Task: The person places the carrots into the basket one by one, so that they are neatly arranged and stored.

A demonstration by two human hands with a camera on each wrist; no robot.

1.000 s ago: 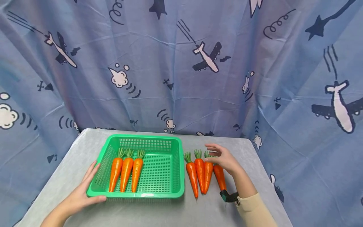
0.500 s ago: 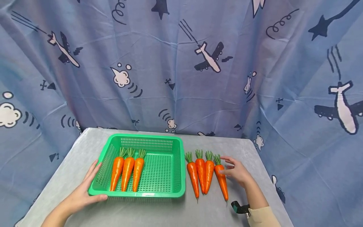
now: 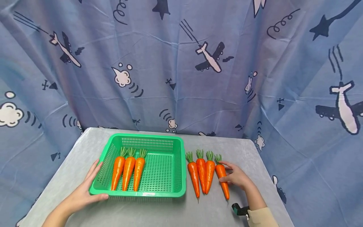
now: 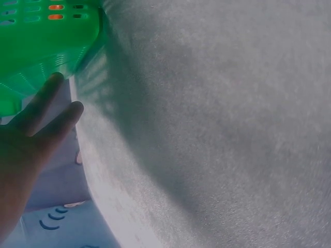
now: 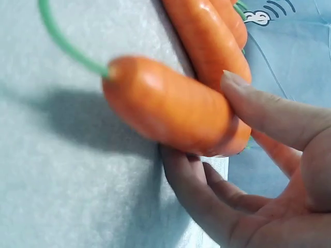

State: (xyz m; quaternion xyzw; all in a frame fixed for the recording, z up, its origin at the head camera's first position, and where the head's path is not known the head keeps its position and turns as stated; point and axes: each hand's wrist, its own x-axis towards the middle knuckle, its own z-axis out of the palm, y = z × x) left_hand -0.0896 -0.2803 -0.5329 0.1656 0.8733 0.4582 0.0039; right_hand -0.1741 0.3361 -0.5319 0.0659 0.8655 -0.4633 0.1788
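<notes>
My right hand (image 3: 234,177) is at the rightmost carrot (image 3: 221,171) on the table. In the right wrist view the thumb (image 5: 258,106) lies on one side of this orange carrot (image 5: 170,103) and the fingers on the other, pinching it. To its left lie several more carrots (image 3: 210,171) with green tops. My left hand (image 3: 82,195), fingers straight and spread, rests at the near left corner of the green plastic basket (image 3: 141,194). Inside that basket, on its left side, 3 carrots (image 3: 128,168) lie next to each other, tops pointing away.
A pale grey cloth covers the table (image 3: 158,214). Behind and on both sides hangs a blue curtain (image 3: 158,72) printed with planes and clouds. A black strap piece (image 3: 239,209) sticks out from the right wrist.
My right hand has come down from over the carrot tops to the rightmost carrot, and its fingers have closed around it. My left hand has stayed at the basket.
</notes>
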